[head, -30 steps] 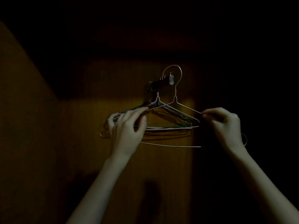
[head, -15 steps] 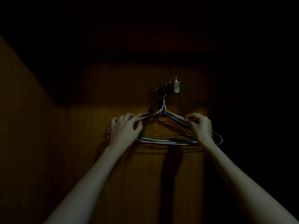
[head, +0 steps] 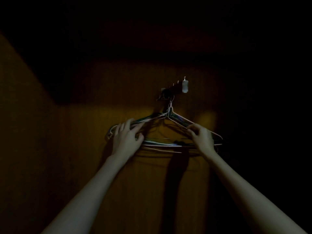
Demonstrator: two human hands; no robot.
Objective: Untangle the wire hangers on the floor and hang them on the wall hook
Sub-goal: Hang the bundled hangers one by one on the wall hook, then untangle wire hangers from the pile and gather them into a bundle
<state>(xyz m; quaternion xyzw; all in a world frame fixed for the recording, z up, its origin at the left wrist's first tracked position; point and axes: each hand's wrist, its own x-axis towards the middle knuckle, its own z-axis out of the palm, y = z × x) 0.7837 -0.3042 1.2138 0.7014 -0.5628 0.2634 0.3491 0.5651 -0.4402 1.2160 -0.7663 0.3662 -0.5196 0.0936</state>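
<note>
Several wire hangers [head: 166, 143] hang bunched on wall hook [head: 170, 92] | left hand [head: 125, 141] grips left shoulders, right hand [head: 201, 138] pinches right wire | risk: tugging unhooks the bunch

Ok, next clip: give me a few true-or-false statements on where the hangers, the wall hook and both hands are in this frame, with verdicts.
1. The wire hangers hang as a bunch from the wall hook. True.
2. The left hand hangs idle, away from the hangers. False: it is on the left shoulder of the bunch, fingers over the wires.
3. The right hand is at the right side of the bunch, fingertips pinching a wire. True.
4. The hangers lie on the floor. False: they are up against the wooden wall.
5. The right hand holds a lone hanger above the hook. False: no hanger is above the hook.
</note>
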